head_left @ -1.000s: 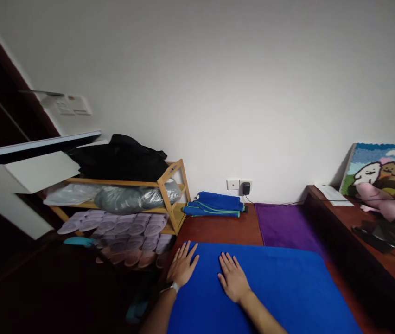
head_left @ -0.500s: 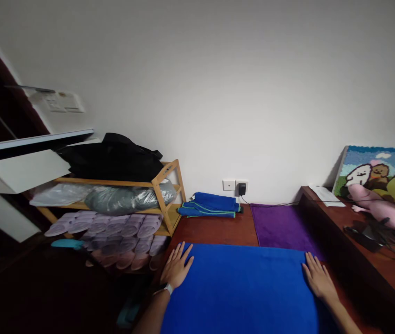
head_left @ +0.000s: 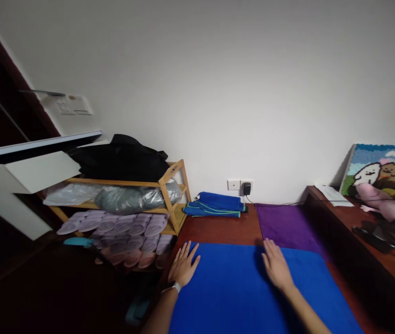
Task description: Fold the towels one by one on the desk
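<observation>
A blue cloth [head_left: 228, 287] lies spread flat on the reddish-brown wooden surface [head_left: 225, 231]. My left hand [head_left: 183, 266] rests on its far left corner, fingers spread and pointing away from me; a watch is on that wrist. Over the right half of the cloth is my right hand [head_left: 277, 266], palm down with fingers stretched out and a shadow beside it. Whether its palm touches the cloth I cannot tell. Neither hand holds anything. Beyond the cloth, a purple cloth [head_left: 284, 227] lies at the right and folded blue cloths with green edging [head_left: 215, 205] lie by the wall.
At left stands a wooden rack [head_left: 175, 199] with a black bag [head_left: 124, 160], plastic-wrapped items and several slippers [head_left: 138, 225]. A plug [head_left: 246, 188] sits in the wall socket. On the raised ledge at right are a pink plush toy [head_left: 385, 204], cables and a picture [head_left: 374, 169].
My right hand has left the cloth's far right corner and moved left over the cloth. My left hand stays at its corner. The view has shifted slightly left.
</observation>
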Tool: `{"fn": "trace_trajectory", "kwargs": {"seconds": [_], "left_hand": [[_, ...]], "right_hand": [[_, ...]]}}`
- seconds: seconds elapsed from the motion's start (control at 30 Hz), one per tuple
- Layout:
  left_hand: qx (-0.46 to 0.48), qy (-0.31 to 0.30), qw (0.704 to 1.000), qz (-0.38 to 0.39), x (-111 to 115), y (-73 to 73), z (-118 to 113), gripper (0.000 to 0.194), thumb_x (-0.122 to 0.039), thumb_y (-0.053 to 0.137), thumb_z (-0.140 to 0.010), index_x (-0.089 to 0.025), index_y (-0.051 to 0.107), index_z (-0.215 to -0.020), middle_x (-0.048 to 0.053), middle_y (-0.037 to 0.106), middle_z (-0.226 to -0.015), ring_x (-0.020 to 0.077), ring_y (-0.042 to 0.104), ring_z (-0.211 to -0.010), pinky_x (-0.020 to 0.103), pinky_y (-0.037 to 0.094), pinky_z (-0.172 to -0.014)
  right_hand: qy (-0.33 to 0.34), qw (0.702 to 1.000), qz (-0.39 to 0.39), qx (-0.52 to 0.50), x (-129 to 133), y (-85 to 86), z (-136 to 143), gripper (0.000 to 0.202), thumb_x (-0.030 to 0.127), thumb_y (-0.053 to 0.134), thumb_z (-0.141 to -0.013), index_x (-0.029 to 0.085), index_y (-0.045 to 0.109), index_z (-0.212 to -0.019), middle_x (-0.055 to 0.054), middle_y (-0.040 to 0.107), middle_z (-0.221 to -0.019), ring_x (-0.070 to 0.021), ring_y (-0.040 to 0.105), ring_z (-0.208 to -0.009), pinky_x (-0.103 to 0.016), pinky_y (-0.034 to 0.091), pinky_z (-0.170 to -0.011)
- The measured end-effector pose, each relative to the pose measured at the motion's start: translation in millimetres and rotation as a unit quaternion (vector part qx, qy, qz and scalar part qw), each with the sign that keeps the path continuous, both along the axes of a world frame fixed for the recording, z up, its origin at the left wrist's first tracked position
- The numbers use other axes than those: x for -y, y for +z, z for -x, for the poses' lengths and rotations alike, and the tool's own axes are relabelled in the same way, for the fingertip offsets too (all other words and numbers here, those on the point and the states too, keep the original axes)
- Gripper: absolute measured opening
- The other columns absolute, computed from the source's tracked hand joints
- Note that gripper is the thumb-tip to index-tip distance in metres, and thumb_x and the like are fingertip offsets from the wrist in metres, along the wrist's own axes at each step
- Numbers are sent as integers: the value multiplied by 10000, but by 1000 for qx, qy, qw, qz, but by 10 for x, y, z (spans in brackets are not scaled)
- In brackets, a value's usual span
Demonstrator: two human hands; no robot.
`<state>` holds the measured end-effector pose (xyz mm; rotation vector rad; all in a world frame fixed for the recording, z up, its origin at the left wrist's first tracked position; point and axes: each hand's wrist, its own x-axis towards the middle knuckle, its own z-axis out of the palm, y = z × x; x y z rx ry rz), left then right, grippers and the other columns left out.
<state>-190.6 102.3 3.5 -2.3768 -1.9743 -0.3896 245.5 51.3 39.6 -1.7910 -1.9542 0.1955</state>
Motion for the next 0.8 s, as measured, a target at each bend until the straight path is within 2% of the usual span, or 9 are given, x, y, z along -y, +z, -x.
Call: {"fn": "trace_trajectory", "kwargs": {"seconds": [0.07, 0.17, 0.23, 0.3, 0.4, 0.53, 0.57, 0.67, 0.8], "left_hand": [[1, 3, 1000, 2, 6, 4, -3, 582, -572, 366, -1029, -338, 385, -1562, 60, 318, -1674, 277, 269, -1541, 503, 249, -1238], [3, 0, 1000, -6, 9, -8, -1, 571, -566, 360, -1031, -349, 388, -1559, 46, 334, -1670, 274, 277, -1538, 505, 256, -1235], [3, -3, 1000, -11, 7, -20, 4, 568, -562, 355, -1033, -351, 385, -1559, 44, 341, -1668, 272, 281, -1537, 506, 263, -1231], [4, -2, 1000, -10, 3, -30, 9, 570, -561, 352, -1034, -348, 382, -1561, 47, 340, -1668, 273, 283, -1535, 507, 265, -1230], [6, -1, 1000, -5, -4, -35, 13, 573, -563, 353, -1034, -343, 382, -1563, 46, 329, -1672, 277, 280, -1536, 508, 258, -1234], [10, -6, 1000, -13, -13, -40, 10, 572, -567, 364, -1030, -347, 391, -1558, 35, 324, -1674, 278, 268, -1541, 507, 250, -1238], [10, -6, 1000, -15, -16, -43, 9, 574, -569, 368, -1029, -345, 395, -1556, 35, 326, -1674, 275, 268, -1541, 504, 249, -1239], [9, -2, 1000, -14, -28, -51, 7, 577, -570, 373, -1025, -341, 402, -1553, 41, 333, -1671, 270, 273, -1539, 498, 248, -1239], [2, 4, 1000, -9, -51, -68, 10, 572, -553, 359, -1030, -332, 398, -1556, 54, 338, -1669, 262, 278, -1538, 493, 242, -1239]], "right_hand": [[79, 997, 16, 12, -59, 126, 751, 689, 538, 189, -1032, 160, 288, -1599, -65, 265, -1662, -250, 186, -1551, -476, 182, -1285], [172, 984, 50, 18, -127, 155, 1661, 663, 508, 213, -1040, 173, 226, -1612, -52, 199, -1674, -226, 143, -1560, -457, 156, -1286], [190, 978, 84, 18, -166, 91, 1977, 668, 506, 214, -1040, 157, 225, -1609, -70, 197, -1671, -229, 139, -1560, -462, 146, -1285], [180, 978, 108, 17, -193, -9, 2001, 685, 525, 199, -1037, 144, 231, -1606, -84, 205, -1668, -236, 137, -1559, -476, 133, -1284], [123, 987, 102, 19, -172, -174, 1525, 723, 585, 196, -1022, 159, 260, -1603, -74, 237, -1662, -246, 156, -1556, -491, 124, -1284], [-7, 998, 69, 12, -6, -326, 267, 778, 670, 224, -979, 198, 341, -1586, -58, 325, -1639, -279, 208, -1543, -492, 160, -1281], [-32, 997, 69, 13, 48, -351, -88, 779, 674, 194, -974, 219, 336, -1590, -52, 332, -1638, -304, 199, -1543, -537, 153, -1277], [-93, 994, 50, -15, 197, -434, -1082, 718, 725, 181, -932, 436, 298, -1578, 72, 398, -1604, -316, 179, -1546, -626, 121, -1268], [-121, 990, 28, -67, 308, -584, -1969, 739, 759, 222, -888, 478, 280, -1569, 115, 352, -1620, -287, 90, -1560, -610, 47, -1283]]}}
